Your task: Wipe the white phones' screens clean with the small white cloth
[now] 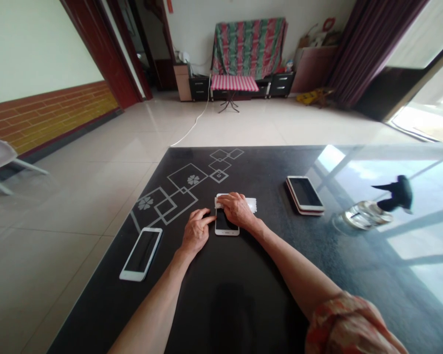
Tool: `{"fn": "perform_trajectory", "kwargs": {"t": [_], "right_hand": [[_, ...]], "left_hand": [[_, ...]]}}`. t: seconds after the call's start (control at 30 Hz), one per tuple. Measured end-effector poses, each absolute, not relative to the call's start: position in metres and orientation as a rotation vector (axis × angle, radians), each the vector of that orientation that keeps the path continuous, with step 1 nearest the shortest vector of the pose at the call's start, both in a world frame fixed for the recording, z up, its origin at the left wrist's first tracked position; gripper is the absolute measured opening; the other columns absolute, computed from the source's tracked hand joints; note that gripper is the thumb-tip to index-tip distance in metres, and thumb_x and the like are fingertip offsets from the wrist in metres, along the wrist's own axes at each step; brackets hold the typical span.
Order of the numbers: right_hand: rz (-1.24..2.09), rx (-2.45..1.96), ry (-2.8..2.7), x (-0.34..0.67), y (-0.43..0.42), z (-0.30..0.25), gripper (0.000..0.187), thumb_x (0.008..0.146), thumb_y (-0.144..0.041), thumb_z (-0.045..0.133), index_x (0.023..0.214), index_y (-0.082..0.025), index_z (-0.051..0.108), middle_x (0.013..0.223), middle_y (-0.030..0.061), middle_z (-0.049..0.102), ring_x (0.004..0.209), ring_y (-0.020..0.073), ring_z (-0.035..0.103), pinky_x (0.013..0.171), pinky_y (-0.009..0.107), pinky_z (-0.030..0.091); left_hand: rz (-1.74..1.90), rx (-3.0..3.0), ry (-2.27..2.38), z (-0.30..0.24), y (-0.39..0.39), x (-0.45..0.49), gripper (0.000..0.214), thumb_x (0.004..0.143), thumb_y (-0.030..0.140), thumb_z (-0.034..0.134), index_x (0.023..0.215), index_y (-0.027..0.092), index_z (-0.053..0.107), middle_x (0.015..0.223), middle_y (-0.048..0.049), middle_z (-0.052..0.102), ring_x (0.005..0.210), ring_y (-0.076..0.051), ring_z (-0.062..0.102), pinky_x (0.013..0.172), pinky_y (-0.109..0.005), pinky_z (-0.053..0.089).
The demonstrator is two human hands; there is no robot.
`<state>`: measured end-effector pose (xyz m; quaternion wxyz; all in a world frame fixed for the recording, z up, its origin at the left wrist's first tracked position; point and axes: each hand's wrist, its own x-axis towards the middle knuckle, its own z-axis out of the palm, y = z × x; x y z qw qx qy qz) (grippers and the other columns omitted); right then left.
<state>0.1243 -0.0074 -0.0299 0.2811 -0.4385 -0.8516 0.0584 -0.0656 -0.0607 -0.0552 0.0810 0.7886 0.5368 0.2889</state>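
Observation:
A white phone (226, 226) lies face up in the middle of the black glass table (243, 295). My right hand (237, 209) rests palm down over its upper half, pressing a white cloth (251, 204) that sticks out to the right of the fingers. My left hand (196, 231) sits just left of the phone, fingers curled, with the index fingertip touching the phone's left edge.
A second white phone (141, 253) lies near the table's left edge. A stack of phones (304, 194) sits to the right, beyond it a clear spray bottle (372, 211) with a black trigger lying on its side. Tiled floor and a covered cabinet lie behind.

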Motion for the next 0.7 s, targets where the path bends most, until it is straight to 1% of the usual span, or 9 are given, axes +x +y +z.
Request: {"fn": "perform_trajectory", "kwargs": {"t": [0.17, 0.3, 0.4, 0.53, 0.63, 0.7], "right_hand": [[0.137, -1.285, -2.152, 0.127, -0.001, -0.036, 0.031, 0.083, -0.010, 0.049, 0.103, -0.025, 0.069, 0.111, 0.0057, 0.066, 0.097, 0.0240, 0.056, 0.083, 0.037, 0.043], [0.181, -1.216, -2.095, 0.129, 0.005, -0.041, 0.028, 0.081, -0.008, 0.050, 0.098, -0.020, 0.068, 0.106, 0.0070, 0.068, 0.097, 0.0226, 0.059, 0.090, 0.036, 0.044], [0.179, -1.204, -2.098, 0.130, 0.008, -0.043, 0.025, 0.084, -0.011, 0.050, 0.098, -0.019, 0.068, 0.104, 0.0074, 0.069, 0.096, 0.0225, 0.060, 0.091, 0.036, 0.045], [0.163, -1.190, -2.191, 0.130, 0.010, -0.044, 0.029, 0.089, -0.013, 0.045, 0.105, -0.020, 0.067, 0.112, 0.0066, 0.068, 0.098, 0.0226, 0.059, 0.092, 0.037, 0.044], [0.160, -1.214, -2.248, 0.130, 0.009, -0.042, 0.034, 0.088, -0.011, 0.043, 0.113, -0.021, 0.065, 0.121, 0.0045, 0.064, 0.103, 0.0223, 0.056, 0.093, 0.036, 0.042], [0.163, -1.227, -2.279, 0.128, 0.006, -0.039, 0.037, 0.087, -0.009, 0.043, 0.115, -0.021, 0.064, 0.123, 0.0034, 0.063, 0.105, 0.0223, 0.055, 0.093, 0.036, 0.041]], "left_hand": [[0.886, 2.333, 1.599, -0.054, -0.061, -0.065, 0.052, 0.074, -0.003, 0.042, 0.102, 0.027, 0.073, 0.119, -0.0019, 0.062, 0.113, -0.021, 0.047, 0.102, -0.037, 0.044], [0.919, 2.290, 1.594, -0.053, -0.062, -0.063, 0.051, 0.073, -0.003, 0.043, 0.101, 0.027, 0.073, 0.118, -0.0012, 0.063, 0.113, -0.020, 0.048, 0.102, -0.036, 0.045], [0.932, 2.250, 1.596, -0.052, -0.062, -0.062, 0.051, 0.073, -0.003, 0.043, 0.099, 0.028, 0.074, 0.117, -0.0007, 0.063, 0.112, -0.020, 0.048, 0.102, -0.036, 0.045], [0.920, 2.240, 1.595, -0.051, -0.062, -0.061, 0.052, 0.072, -0.003, 0.043, 0.101, 0.028, 0.074, 0.118, -0.0013, 0.063, 0.112, -0.021, 0.047, 0.103, -0.037, 0.044], [0.905, 2.238, 1.591, -0.049, -0.063, -0.060, 0.052, 0.073, -0.003, 0.043, 0.101, 0.028, 0.074, 0.117, -0.0010, 0.062, 0.112, -0.021, 0.047, 0.103, -0.037, 0.043], [0.901, 2.233, 1.595, -0.048, -0.063, -0.059, 0.051, 0.074, -0.003, 0.043, 0.100, 0.029, 0.074, 0.117, -0.0011, 0.062, 0.112, -0.021, 0.047, 0.103, -0.037, 0.043]]}}
